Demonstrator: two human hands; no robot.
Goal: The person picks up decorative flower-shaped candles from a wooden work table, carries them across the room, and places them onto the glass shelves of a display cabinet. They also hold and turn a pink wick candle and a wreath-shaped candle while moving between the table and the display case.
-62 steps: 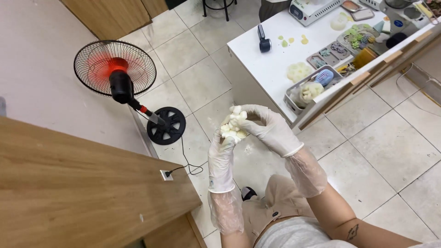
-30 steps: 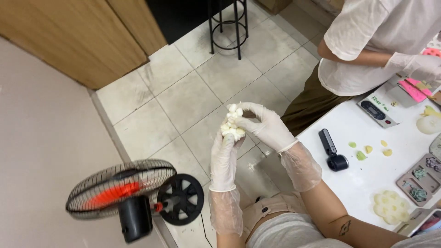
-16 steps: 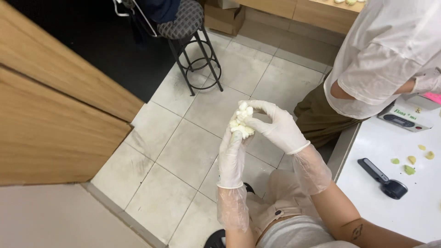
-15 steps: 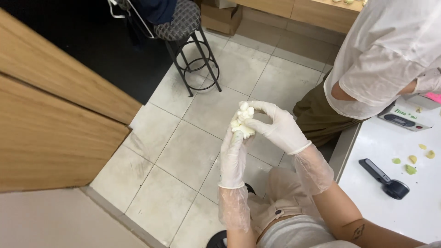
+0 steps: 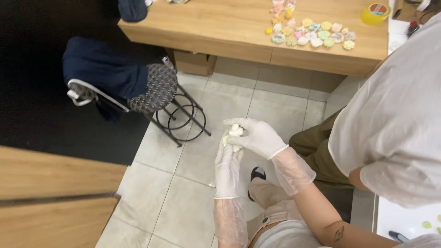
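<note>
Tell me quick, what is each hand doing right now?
Left hand: gloved, fingers up, pressed against the white lump of dough.
Right hand: gloved, closed over the same lump from the other side.

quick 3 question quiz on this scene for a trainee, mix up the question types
1. True or false: both hands wear thin see-through gloves.
2. What do the left hand and right hand hold between them? A) a white lump of dough B) a roll of tape C) a phone
3. What lies in rows on the wooden counter at the top?

Key
1. True.
2. A: the dough is pinched between both hands, above the tiled floor.
3. Small pastel flower-shaped pieces, near a yellow tape roll.
</note>
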